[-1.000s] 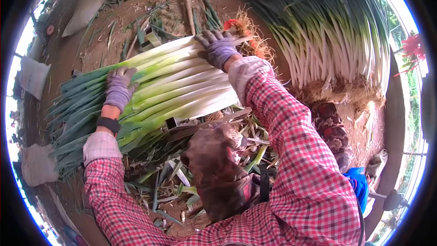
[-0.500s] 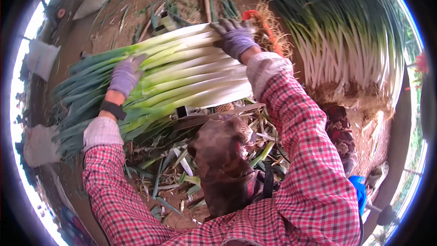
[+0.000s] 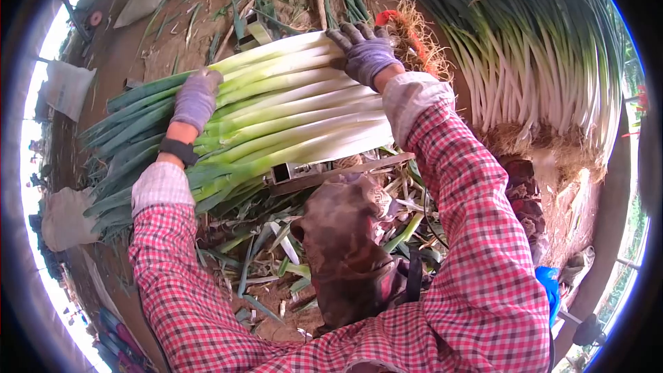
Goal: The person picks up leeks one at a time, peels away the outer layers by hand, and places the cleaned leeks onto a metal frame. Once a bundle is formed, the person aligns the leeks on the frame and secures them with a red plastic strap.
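A row of green onions [image 3: 297, 100] lies side by side in front of me, green leaves to the left and white stalks to the right. My left hand [image 3: 197, 99], in a purple-grey glove, is on the far part of the row where green turns pale; its fingers are curled and partly hidden. My right hand [image 3: 366, 52], gloved too, lies with spread fingers over the white stalks at the far right end, close to the roots [image 3: 418, 45] and an orange-red strip.
A large pile of green onions [image 3: 525, 62] lies at the right, roots toward me. Cut leaves and scraps [image 3: 276, 255] cover the ground around my leg [image 3: 342, 242]. A metal frame end [image 3: 282, 173] shows under the row. Pale sacks [image 3: 69, 90] are at the left.
My left hand has shifted a little away from me along the row, its fingers now more curled. My right hand stays on the white stalks. The whole view has shifted slightly.
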